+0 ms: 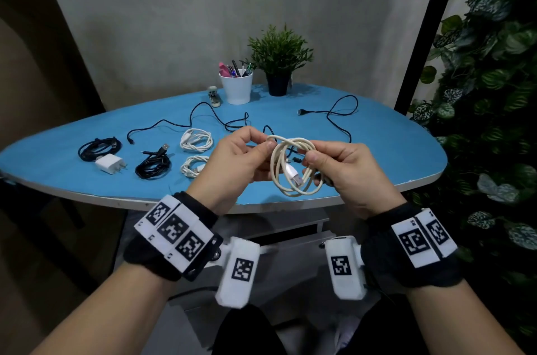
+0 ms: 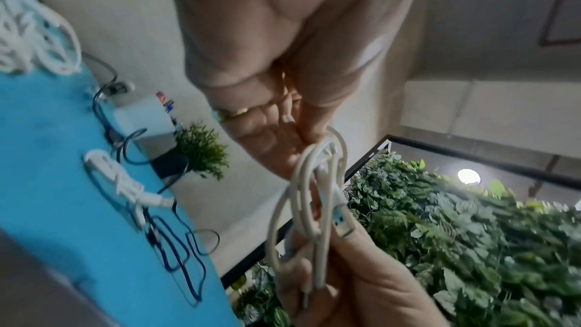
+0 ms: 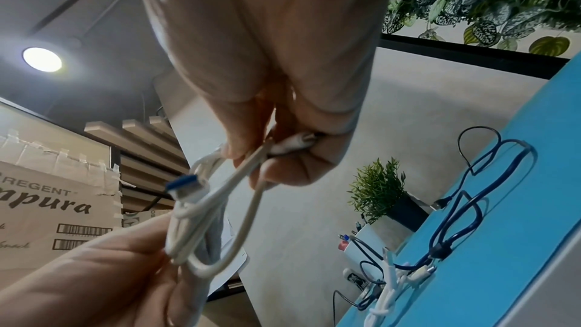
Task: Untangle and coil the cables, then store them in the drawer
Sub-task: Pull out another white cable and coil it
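A white cable, wound into a loose coil, hangs between both hands above the blue table's front edge. My left hand pinches the coil's top left loops. My right hand grips its right side with curled fingers. A white USB plug dangles inside the coil. The left wrist view shows the left hand pinching the loops of the white cable. In the right wrist view the right hand pinches the strands and a small plug of the white cable.
Two black coils, a white charger and two white coils lie on the left. Loose black cables sprawl farther back. A pen cup and potted plant stand behind. A white drawer unit sits below.
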The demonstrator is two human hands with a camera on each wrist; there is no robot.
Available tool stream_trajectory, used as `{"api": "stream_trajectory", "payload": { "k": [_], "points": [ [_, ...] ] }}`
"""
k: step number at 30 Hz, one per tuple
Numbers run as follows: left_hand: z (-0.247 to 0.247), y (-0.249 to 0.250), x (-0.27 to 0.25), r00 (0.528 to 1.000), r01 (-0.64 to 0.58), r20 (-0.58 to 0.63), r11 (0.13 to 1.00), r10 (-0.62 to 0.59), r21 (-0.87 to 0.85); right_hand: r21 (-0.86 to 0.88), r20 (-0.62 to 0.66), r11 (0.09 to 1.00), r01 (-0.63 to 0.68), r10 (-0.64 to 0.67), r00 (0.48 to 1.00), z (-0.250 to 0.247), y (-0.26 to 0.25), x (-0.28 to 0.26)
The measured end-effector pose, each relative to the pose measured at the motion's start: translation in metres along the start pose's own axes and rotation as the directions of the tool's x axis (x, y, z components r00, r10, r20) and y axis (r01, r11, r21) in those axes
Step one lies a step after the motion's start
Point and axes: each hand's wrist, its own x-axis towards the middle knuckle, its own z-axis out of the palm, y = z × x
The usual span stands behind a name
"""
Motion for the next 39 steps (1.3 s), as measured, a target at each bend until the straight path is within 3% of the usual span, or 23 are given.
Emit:
{"api": "stream_trajectory", "payload": {
  "k": [3,9,14,18,21,27,32,36,39],
  "points": [
    [0.006,-0.002,-0.003,0.996,0.086,0.019,0.989,-0.084,-0.123,0.011,-0.012,1.000,0.018,-0.018,1.000,0.000,0.003,0.001],
    [0.010,-0.006,-0.004,0.978,0.181,0.132,0.974,-0.163,-0.140,-0.062,-0.174,0.997,0.049,-0.059,0.983,-0.002,0.011,0.005],
    [0.017,-0.009,-0.007,0.983,0.151,0.125,0.983,-0.137,-0.109,-0.070,-0.240,0.996,0.056,-0.071,0.968,-0.001,0.012,0.007],
    [0.020,-0.013,-0.010,0.971,0.145,0.193,0.989,-0.141,-0.006,-0.068,-0.245,0.996,0.058,-0.073,0.967,0.000,0.012,0.005],
    [0.020,-0.010,-0.013,0.949,0.181,0.268,0.983,-0.168,-0.023,-0.069,-0.247,0.996,0.057,-0.072,0.966,-0.001,0.013,0.005],
    [0.016,-0.006,-0.015,0.930,0.195,0.314,0.981,-0.189,0.012,-0.024,-0.215,0.998,0.052,-0.056,0.975,-0.002,0.008,0.001],
    [0.009,-0.004,-0.011,0.965,-0.009,0.255,0.962,-0.063,0.271,0.113,-0.134,0.993,-0.024,0.039,0.990,-0.003,0.002,0.000],
    [0.005,-0.007,-0.005,0.985,-0.071,0.171,0.962,0.026,0.265,0.138,-0.042,0.982,-0.127,0.134,0.990,-0.007,0.006,0.001],
    [0.004,-0.010,-0.001,0.992,-0.096,0.108,0.955,0.069,0.279,0.236,0.053,0.964,-0.122,0.113,0.992,-0.009,0.005,-0.002]
  ]
}}
